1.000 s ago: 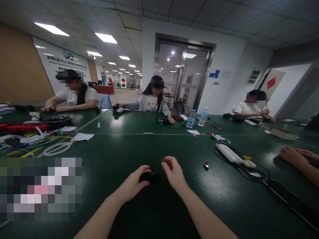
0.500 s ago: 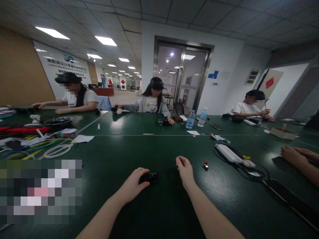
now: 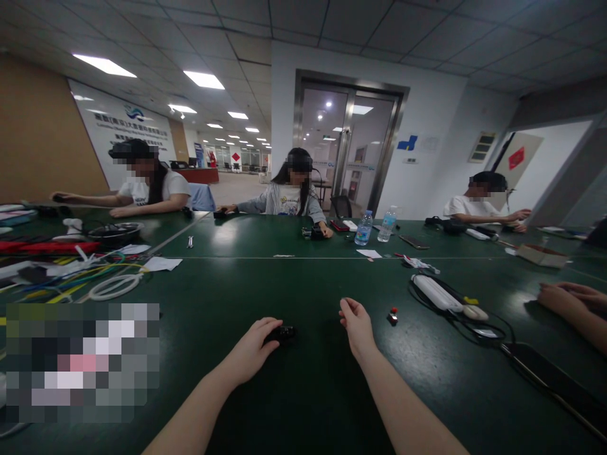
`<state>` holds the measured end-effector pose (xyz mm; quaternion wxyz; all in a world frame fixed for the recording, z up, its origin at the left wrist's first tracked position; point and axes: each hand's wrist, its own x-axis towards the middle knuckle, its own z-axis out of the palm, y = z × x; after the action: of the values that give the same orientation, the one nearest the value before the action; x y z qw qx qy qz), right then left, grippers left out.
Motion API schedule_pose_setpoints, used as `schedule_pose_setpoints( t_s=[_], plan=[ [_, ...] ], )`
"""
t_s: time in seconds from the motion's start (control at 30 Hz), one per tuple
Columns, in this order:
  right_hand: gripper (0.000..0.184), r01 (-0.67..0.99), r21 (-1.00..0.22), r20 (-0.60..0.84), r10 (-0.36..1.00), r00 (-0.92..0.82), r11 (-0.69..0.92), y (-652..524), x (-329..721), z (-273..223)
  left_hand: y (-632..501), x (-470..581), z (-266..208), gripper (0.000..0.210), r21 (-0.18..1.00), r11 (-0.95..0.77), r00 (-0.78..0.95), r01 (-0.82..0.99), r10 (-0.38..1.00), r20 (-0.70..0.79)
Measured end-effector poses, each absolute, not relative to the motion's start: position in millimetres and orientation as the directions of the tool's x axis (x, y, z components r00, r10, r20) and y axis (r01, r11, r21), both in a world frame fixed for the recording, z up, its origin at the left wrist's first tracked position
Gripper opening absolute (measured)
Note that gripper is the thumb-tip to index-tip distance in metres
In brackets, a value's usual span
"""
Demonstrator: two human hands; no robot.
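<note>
My left hand [image 3: 255, 349] rests on the green tabletop [image 3: 313, 392], its thumb and fingers closed round the back of a small black object [image 3: 286, 333]. That object lies flat, and its exact kind is hard to make out. To the right, my right hand [image 3: 359, 327] is raised slightly, thumb and fingertips pressed together. Whatever sits in that pinch, if anything, is too small to name. Just right of this hand stands a small metallic piece with a red top [image 3: 393, 316], untouched.
A white power strip [image 3: 436, 292] with black cable and a dark phone-like slab [image 3: 552, 373] lie at the right, near another person's hands [image 3: 566, 303]. Loose wires [image 3: 114, 286] clutter the left. Bottles [image 3: 364, 229] and several co-workers are across the table.
My left hand and the black object have shifted slightly left in the picture; my right hand appears slightly further right. Across the table, the left co-worker's outstretched hand has lifted.
</note>
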<state>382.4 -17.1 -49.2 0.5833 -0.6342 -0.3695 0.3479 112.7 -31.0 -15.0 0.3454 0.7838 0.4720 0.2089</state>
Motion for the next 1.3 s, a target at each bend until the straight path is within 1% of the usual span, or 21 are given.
schedule_pose_setpoints(
  t_s=[0.1,0.23,0.5,0.87,0.93,1.1,1.17,1.23,1.27,1.3],
  plan=[
    [0.040,0.113,-0.993,0.022,0.883,0.469,-0.036,-19,378,-47,-31,109,-14,0.042,0.736,-0.300,0.441,0.606,0.897,0.003],
    [0.033,0.190,-0.982,0.080,0.899,0.431,-0.004,-23,367,-40,-32,110,-10,0.041,0.714,-0.314,0.423,0.626,0.906,0.028],
    [0.026,0.279,-0.960,0.139,0.919,0.370,0.033,-32,360,-27,-30,110,-8,0.040,0.718,-0.339,0.445,0.608,0.894,0.046],
    [0.030,0.259,-0.966,0.118,0.916,0.384,0.016,-33,360,-24,-26,109,-13,0.042,0.698,-0.337,0.449,0.632,0.893,0.025],
    [0.030,0.251,-0.968,0.114,0.907,0.405,0.010,-31,361,-26,-26,109,-14,0.042,0.696,-0.338,0.449,0.634,0.893,0.026],
    [0.038,0.222,-0.974,0.088,0.856,0.509,-0.032,-25,362,-30,-23,107,-21,0.043,0.698,-0.347,0.450,0.627,0.892,0.038],
    [0.038,0.217,-0.975,0.086,0.841,0.534,-0.038,-28,354,-27,-22,107,-23,0.044,0.700,-0.353,0.450,0.621,0.892,0.050],
    [0.034,0.240,-0.971,0.114,0.860,0.498,-0.011,-33,339,-20,-22,108,-23,0.045,0.708,-0.357,0.452,0.610,0.890,0.059],
    [0.031,0.290,-0.956,0.165,0.908,0.384,0.051,-37,330,-17,-22,109,-23,0.046,0.712,-0.359,0.453,0.603,0.889,0.064],
    [0.029,0.343,-0.933,0.197,0.953,0.229,0.111,-41,320,-14,-22,109,-23,0.046,0.716,-0.359,0.451,0.598,0.890,0.070]
  ],
)
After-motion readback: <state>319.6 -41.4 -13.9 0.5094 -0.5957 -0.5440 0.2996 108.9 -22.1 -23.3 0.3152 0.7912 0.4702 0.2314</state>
